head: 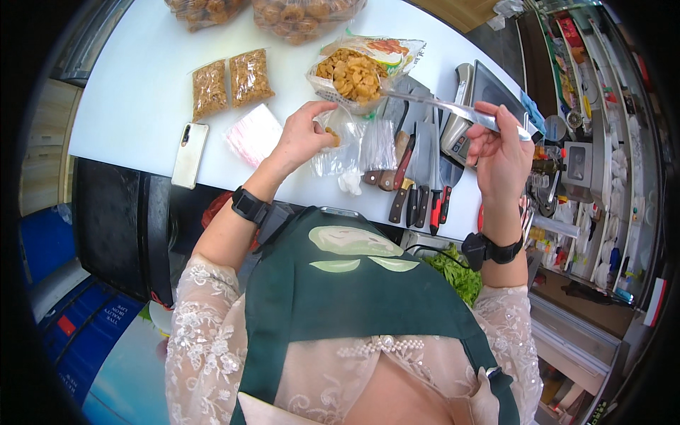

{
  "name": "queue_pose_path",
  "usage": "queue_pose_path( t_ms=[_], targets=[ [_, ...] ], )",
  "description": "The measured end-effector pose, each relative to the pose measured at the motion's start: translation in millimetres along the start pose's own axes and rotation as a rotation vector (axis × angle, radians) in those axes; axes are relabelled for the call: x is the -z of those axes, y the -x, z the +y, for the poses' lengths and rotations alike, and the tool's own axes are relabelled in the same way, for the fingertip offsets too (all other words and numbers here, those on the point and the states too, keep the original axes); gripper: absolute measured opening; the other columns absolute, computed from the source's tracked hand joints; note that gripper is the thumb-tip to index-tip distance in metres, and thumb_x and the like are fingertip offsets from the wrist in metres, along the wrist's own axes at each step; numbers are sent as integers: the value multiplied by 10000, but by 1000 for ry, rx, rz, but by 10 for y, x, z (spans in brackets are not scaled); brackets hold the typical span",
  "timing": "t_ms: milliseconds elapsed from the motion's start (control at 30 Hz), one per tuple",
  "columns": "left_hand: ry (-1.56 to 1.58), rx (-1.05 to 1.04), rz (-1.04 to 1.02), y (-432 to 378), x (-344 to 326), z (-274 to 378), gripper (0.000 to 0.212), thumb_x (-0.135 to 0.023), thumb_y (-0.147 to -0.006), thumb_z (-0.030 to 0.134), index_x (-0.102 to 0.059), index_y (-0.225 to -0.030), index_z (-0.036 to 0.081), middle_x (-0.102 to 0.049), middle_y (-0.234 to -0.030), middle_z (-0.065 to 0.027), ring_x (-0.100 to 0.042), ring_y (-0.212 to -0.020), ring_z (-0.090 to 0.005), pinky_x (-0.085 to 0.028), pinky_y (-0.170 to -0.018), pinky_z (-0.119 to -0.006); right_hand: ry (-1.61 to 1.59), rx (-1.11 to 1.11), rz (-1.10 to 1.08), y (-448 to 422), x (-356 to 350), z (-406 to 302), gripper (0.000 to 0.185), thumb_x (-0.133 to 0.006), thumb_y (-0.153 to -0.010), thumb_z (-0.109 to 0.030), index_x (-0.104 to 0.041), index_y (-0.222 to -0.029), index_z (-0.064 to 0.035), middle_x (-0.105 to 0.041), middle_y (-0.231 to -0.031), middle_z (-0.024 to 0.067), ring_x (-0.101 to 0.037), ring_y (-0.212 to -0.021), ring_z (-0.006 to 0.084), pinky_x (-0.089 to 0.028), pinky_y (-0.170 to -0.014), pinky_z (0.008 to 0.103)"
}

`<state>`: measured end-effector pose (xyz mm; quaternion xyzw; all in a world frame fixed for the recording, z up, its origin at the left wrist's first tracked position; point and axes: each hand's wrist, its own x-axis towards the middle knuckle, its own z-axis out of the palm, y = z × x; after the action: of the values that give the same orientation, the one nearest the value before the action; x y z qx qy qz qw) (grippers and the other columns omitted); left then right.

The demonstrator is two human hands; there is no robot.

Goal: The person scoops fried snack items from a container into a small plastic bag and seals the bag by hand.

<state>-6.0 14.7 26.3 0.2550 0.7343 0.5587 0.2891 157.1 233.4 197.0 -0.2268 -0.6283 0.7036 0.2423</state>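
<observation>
My right hand (499, 149) grips the handle of a long metal spoon (446, 106), its bowl heaped with yellow-brown, slice-like food pieces (361, 79). The bowl is over the mouth of an opened printed pouch (401, 50) that holds more of the same pieces. My left hand (300, 135) pinches the rim of a small clear plastic bag (348, 138) just below the pouch. A few brown pieces (333, 137) show inside that bag, partly hidden by my fingers. To its right lies a stack of clear bags (378, 141).
Two filled bags (249, 77) stand at the left near a phone (190, 154) and a pink-white plastic stack (256, 133). Several knives (419, 164) lie right of centre, beside a scale (459, 127). Large bags of round brown items (308, 18) sit at the far edge.
</observation>
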Motion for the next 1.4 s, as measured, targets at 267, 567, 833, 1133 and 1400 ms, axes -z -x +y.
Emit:
queue_pose_path(
  t_ms=[267,567,833,1133,1400],
  targets=[
    [62,103,-7,53,-7,-127,629,-752,-645,99,-591,-1244,-3,-625,-1058,-88,-593,-688,-132,-513,-681,-276,120,-83,48,438,-130,274,395,-463,-1033,-271,-611,-1070,94,-633,-696,138,-591,-492,141,-495,-408,263],
    [80,123,-5,75,1,-158,586,-705,-655,65,-589,-1225,-5,-610,-966,-62,-575,-717,-109,-497,-658,-271,451,196,-103,831,-120,746,300,-467,-1026,-154,-619,-1097,95,-673,-739,109,-630,-563,112,-523,-499,238],
    [94,102,-35,114,5,-76,628,-578,-700,-64,-534,-1319,32,-539,-681,18,-481,-570,-48,-424,-531,-216,1044,1115,-705,744,5,849,308,-686,-814,-43,-626,-1082,96,-620,-796,127,-629,-663,220,-500,-546,301],
    [52,213,-92,91,48,-129,626,-688,-662,26,-574,-1277,11,-630,-1092,-115,-585,-695,-120,-509,-675,-278,1071,998,-543,292,-73,246,364,-691,-818,-56,-606,-1139,92,-627,-779,117,-582,-584,211,-484,-503,320],
    [-142,116,-79,-268,-226,-208,654,-637,-677,-42,-533,-1319,25,-598,-809,-67,-562,-620,-132,-483,-582,-276,1556,1158,-724,-665,-497,894,282,-663,-859,-134,-570,-1091,-4,-500,-698,57,-579,-628,219,-492,-555,335]
  ],
)
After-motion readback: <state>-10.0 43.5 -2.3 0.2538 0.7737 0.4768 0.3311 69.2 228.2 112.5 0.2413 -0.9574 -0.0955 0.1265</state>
